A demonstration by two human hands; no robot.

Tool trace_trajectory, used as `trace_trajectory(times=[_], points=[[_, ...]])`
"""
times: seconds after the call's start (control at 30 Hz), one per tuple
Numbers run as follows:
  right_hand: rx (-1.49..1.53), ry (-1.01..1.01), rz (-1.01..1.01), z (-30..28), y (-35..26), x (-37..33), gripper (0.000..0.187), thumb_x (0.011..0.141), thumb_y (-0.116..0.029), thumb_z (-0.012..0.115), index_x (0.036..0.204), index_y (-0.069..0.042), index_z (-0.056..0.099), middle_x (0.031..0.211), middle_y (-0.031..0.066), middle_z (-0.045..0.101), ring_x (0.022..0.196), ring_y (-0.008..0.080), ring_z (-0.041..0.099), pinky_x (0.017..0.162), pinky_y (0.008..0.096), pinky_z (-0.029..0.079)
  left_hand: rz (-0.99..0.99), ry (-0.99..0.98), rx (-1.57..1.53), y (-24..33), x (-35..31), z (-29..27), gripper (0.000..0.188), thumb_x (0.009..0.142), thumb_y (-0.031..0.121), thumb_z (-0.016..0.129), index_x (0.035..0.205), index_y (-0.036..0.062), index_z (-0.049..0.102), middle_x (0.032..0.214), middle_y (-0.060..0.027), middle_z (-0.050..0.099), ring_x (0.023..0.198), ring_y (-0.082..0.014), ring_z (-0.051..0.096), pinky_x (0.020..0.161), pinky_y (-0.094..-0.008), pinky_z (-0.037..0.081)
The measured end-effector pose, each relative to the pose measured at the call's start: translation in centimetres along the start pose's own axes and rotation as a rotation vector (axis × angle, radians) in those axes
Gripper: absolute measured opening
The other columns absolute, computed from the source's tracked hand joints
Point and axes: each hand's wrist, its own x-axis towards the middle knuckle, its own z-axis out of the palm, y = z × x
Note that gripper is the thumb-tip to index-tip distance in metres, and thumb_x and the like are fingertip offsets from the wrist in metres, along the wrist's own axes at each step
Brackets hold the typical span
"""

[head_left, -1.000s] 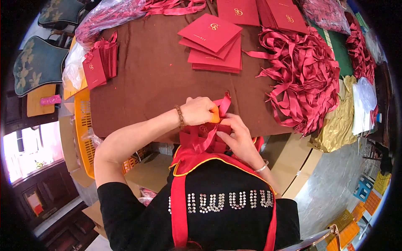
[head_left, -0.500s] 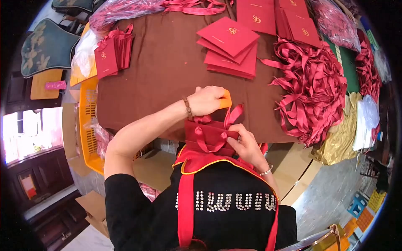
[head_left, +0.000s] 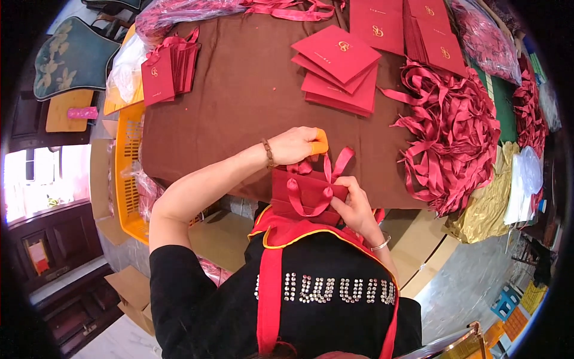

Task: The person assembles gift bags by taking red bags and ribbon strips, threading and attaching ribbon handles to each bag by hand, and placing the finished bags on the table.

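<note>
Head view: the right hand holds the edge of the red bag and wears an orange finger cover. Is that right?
Not entirely. In the head view, the orange finger cover is on the left hand, not the right hand. The rest stands: the right hand holds the edge of the red bag.

Two hands [head_left: 294,145] are pictured, with two bracelets [head_left: 267,154] worn, one per wrist, and one red bag [head_left: 309,195] held. On one brown-covered surface [head_left: 239,90], one large heap of ribbons [head_left: 449,133] is seen, along with one stack of flat bags [head_left: 339,52], at least four deep, and one cluster of small bags [head_left: 160,75] too closely overlapped to be counted. One yellow basket [head_left: 133,230], one gold sheet [head_left: 478,212] and two padded chairs [head_left: 75,57] are also shown.
</note>
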Motion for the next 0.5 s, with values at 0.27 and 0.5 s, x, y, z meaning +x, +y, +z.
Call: trace_trajectory(times=[0.27, 0.5], points=[[-0.136, -0.082, -0.176, 0.3, 0.0, 0.6, 0.032, 0.084, -0.005, 0.061, 0.112, -0.005, 0.046, 0.095, 0.0093, 0.059, 0.083, 0.0130, 0.057, 0.069, 0.0268, 0.046, 0.230, 0.306, -0.224, -0.2, 2.1, 0.4, 0.018, 0.088, 0.021, 0.051, 0.082, 0.0065, 0.060, 0.068, -0.0002, 0.056, 0.059, -0.0066, 0.051, 0.049, -0.0186, 0.037], [-0.101, -0.103, -0.186, 0.0, -0.7, 0.9, 0.040, 0.086, -0.006, 0.062, 0.118, -0.005, 0.039, 0.085, 0.0052, 0.053, 0.060, 0.0065, 0.046, 0.051, 0.0236, 0.038, 0.109, 0.417, -0.452, 1.8, 2.1, -2.7, 0.014, 0.089, 0.019, 0.054, 0.092, 0.0065, 0.060, 0.073, 0.0022, 0.057, 0.052, -0.0029, 0.044, 0.043, -0.0167, 0.030]])
